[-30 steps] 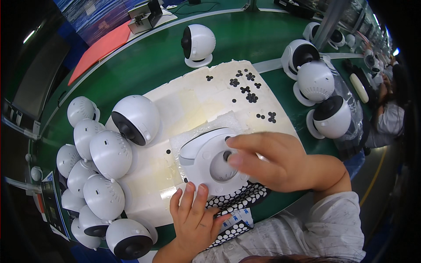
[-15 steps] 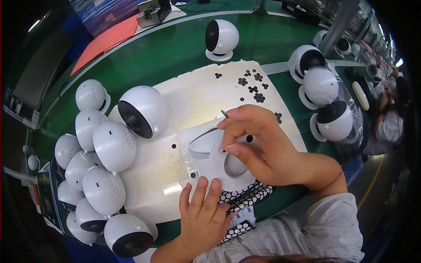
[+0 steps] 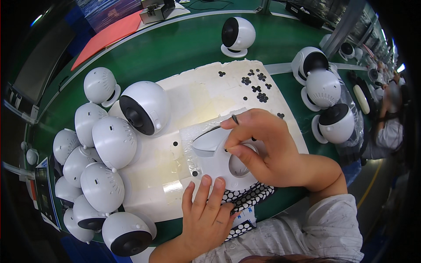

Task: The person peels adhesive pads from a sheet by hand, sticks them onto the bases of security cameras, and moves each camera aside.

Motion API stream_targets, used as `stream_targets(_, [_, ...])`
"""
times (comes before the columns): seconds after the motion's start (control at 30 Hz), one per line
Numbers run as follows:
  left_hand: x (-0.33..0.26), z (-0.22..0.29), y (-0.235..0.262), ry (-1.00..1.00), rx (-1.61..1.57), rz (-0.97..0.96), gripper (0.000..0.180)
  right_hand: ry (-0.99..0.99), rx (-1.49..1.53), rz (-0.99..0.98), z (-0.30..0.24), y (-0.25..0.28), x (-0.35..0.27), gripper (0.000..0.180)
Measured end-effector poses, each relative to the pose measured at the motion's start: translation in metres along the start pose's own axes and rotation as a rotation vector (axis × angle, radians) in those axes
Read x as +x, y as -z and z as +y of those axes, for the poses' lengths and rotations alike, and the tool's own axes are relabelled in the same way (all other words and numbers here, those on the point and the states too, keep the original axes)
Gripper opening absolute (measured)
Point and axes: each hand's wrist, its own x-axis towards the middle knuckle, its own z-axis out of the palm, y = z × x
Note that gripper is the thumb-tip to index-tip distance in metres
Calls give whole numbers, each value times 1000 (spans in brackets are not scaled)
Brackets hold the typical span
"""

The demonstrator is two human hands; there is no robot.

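A white ball-shaped camera (image 3: 206, 142) lies on clear bubble wrap (image 3: 187, 165), its round base (image 3: 243, 182) turned up toward me. Over that base my right hand (image 3: 276, 149) is closed in a pinch, thumb against fingers. A small black pad (image 3: 226, 150) shows at the thumb tip, and another dark sliver (image 3: 235, 119) at the index finger; the hand partly hides both. My left hand (image 3: 206, 219) lies flat with fingers spread, its fingertips by the base's near edge. Beneath it is a black sheet with white dots (image 3: 247, 198), partly covered.
Several white cameras (image 3: 103, 186) crowd the left side, and a larger one (image 3: 144, 107) sits behind them. More cameras (image 3: 322, 87) stand at the right, one (image 3: 238, 35) at the back. Loose black pads (image 3: 262, 97) lie on the worn cream board (image 3: 193, 87). A person (image 3: 390, 118) sits farther right.
The whole view has shifted slightly. My right hand stays pinched over the base, and the dark sliver now sits against the index finger instead of sticking out past it. My left hand remains flat.
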Motion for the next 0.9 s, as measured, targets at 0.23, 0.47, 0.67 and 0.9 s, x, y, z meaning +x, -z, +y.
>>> stream_targets(0.23, [0,0,0,14,48,-10,20,202,-741,-22,-26,8,-17,28])
stream_targets(0.47, [2,-1,-1,49,-27,12,17,55,-325,-66,-19,12,-35,15])
stream_targets(0.67, [2,-1,-3,67,-92,46,18,-43,-213,-31,-20,-5,-32,5])
stream_targets(0.9, [3,-1,-4,100,-130,93,18,-44,-272,-126,-20,-4,-30,5])
